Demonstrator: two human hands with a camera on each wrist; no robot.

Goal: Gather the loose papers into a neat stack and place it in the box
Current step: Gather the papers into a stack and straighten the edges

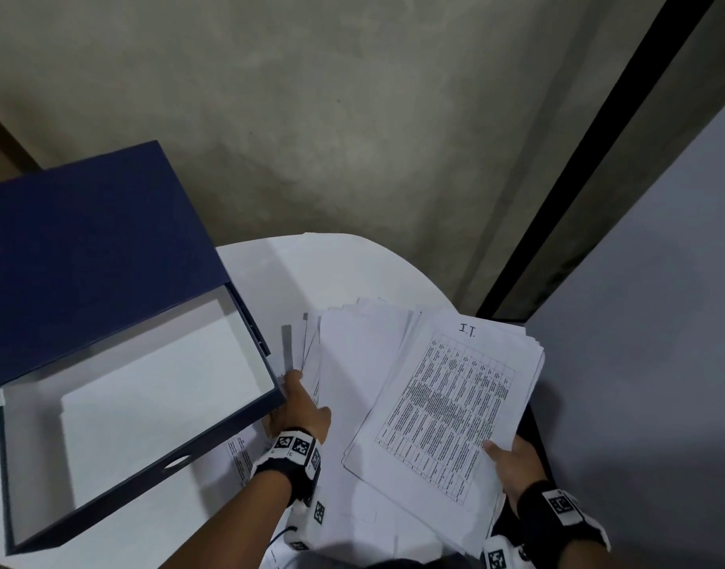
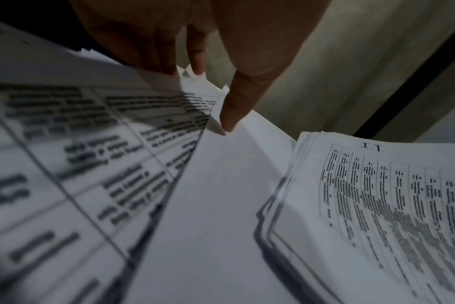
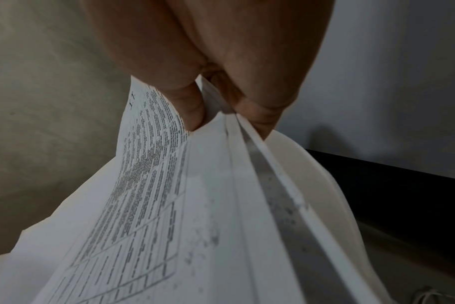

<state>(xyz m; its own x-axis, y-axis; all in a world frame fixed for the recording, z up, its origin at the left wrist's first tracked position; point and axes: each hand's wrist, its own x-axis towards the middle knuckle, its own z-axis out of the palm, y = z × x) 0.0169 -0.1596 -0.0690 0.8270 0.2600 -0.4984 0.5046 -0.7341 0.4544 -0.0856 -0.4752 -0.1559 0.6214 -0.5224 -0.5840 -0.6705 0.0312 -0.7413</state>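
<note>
An open navy box [image 1: 213,431] with a white inside lies at the left of the white table [image 1: 352,264]. Its lid [image 1: 98,256] stands back behind it. Loose white papers [image 1: 352,363] fan out beside the box's right wall. My left hand [image 1: 299,404] grips their left edge, thumb [image 2: 230,115] on a blank sheet and fingers [image 2: 156,59] behind a printed sheet [image 2: 78,154]. My right hand [image 1: 512,457] pinches the near corner of a thick stack [image 1: 447,400] topped by a printed table marked "I.T.", lifted and tilted over the loose papers. The thumb [image 3: 192,111] lies on top.
A printed sheet [image 1: 240,449] pokes out from under the box's near right corner. The round table's far edge drops to a concrete floor [image 1: 352,117]. A grey partition [image 1: 660,322] with a black strip [image 1: 578,166] stands close on the right.
</note>
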